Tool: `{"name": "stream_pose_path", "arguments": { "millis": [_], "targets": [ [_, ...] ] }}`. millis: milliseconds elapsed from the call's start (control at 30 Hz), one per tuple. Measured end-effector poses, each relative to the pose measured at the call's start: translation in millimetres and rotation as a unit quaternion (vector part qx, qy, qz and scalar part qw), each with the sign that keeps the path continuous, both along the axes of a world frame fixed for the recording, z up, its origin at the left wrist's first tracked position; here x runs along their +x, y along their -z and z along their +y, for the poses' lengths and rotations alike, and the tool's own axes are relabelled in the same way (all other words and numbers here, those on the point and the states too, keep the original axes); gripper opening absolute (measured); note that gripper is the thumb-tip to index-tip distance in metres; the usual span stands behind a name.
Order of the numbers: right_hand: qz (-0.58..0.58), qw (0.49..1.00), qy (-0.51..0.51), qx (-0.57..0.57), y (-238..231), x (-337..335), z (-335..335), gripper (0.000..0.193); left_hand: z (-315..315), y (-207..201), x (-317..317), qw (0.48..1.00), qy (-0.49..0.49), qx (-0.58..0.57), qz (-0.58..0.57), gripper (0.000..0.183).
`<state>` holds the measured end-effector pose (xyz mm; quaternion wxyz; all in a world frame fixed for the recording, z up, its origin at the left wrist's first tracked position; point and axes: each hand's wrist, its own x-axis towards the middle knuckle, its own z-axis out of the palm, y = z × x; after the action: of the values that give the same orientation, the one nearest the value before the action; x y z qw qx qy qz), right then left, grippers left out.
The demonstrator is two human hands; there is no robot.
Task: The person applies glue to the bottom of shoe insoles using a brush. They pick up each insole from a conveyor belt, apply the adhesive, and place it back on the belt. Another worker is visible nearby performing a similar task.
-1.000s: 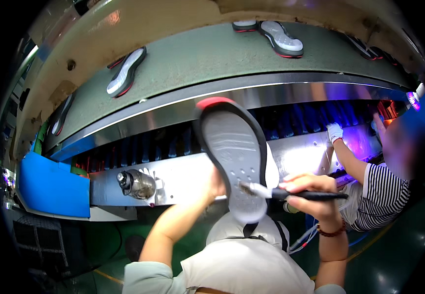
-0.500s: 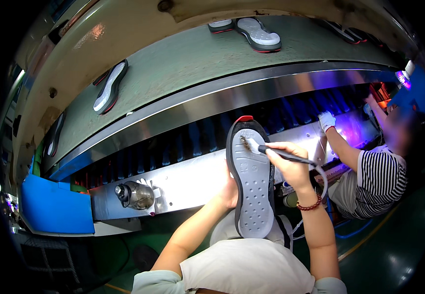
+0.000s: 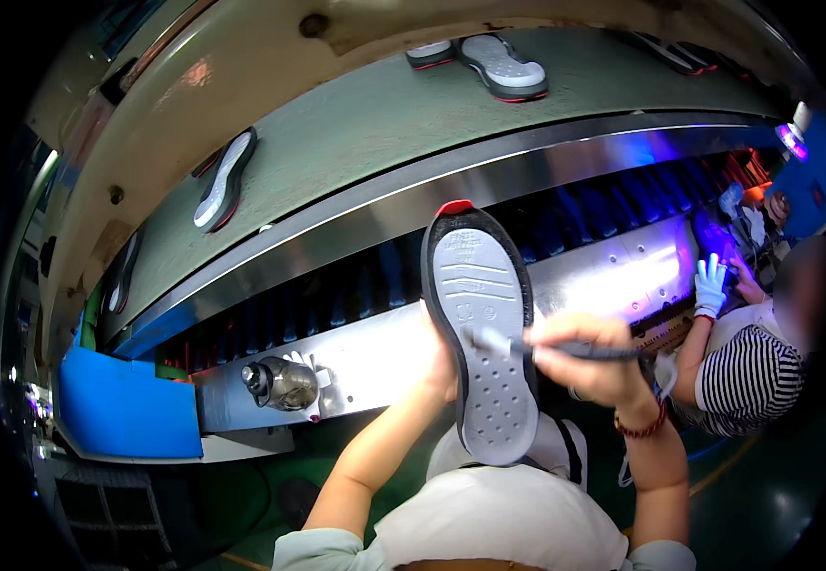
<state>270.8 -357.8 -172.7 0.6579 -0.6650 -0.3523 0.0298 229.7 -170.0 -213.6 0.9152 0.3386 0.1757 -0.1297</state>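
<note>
A shoe sole (image 3: 497,409), grey inside with a black rim and a red tip, stands tilted in front of my body. Its long left edge rests in my left hand (image 3: 440,360); most of those fingers are hidden behind it. My right hand (image 3: 592,354) grips a brush (image 3: 565,350) with a dark handle, blurred by motion. The pale brush head meets the middle of the sole's inner face, just above the round dimples. A thin pale tube or cord hangs near my right wrist.
Several similar soles (image 3: 226,181) lie on a green belt (image 3: 356,138) behind a metal rail (image 3: 375,200). A bottle (image 3: 289,383) stands on the metal ledge (image 3: 384,366) at left. A co-worker in a striped shirt (image 3: 754,366) reaches toward the ledge at right, a white glove on one hand.
My right hand has brought the brush down from the sole's upper end to its middle. The dark smear near the top no longer shows. The co-worker's gloved hand has moved right.
</note>
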Motion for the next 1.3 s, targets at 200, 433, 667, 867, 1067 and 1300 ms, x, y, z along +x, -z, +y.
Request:
{"name": "stream_pose_path", "arguments": {
  "millis": [200, 433, 667, 867, 1067, 1300],
  "targets": [
    [-0.04, 0.999, -0.034, 0.007, -11, 21, 15, 0.016, -15, -16, 3, 1.0, 0.008, 0.013, -0.018, 0.085],
    [0.209, 0.976, -0.052, 0.044, -1, 18, 3, 0.016, -10, -29, 0, 0.988, -0.074, 0.129, 0.03, 0.089],
    [0.273, 0.948, -0.126, 0.104, 1, 2, -6, 0.015, 11, 4, 7, 0.987, -0.134, 0.072, -0.06, 0.086],
    [0.069, 0.988, -0.134, 0.028, -1, -16, -5, 0.018, 19, -6, 17, 0.979, -0.13, 0.032, -0.155, 0.102],
    [0.121, 0.989, -0.082, 0.027, 8, -18, -8, 0.017, 22, -27, 26, 0.962, -0.109, -0.003, -0.251, 0.106],
    [0.138, 0.982, -0.098, 0.082, 10, -21, -18, 0.016, 30, -30, 27, 0.951, -0.1, -0.035, -0.291, 0.106]
  ]
}}
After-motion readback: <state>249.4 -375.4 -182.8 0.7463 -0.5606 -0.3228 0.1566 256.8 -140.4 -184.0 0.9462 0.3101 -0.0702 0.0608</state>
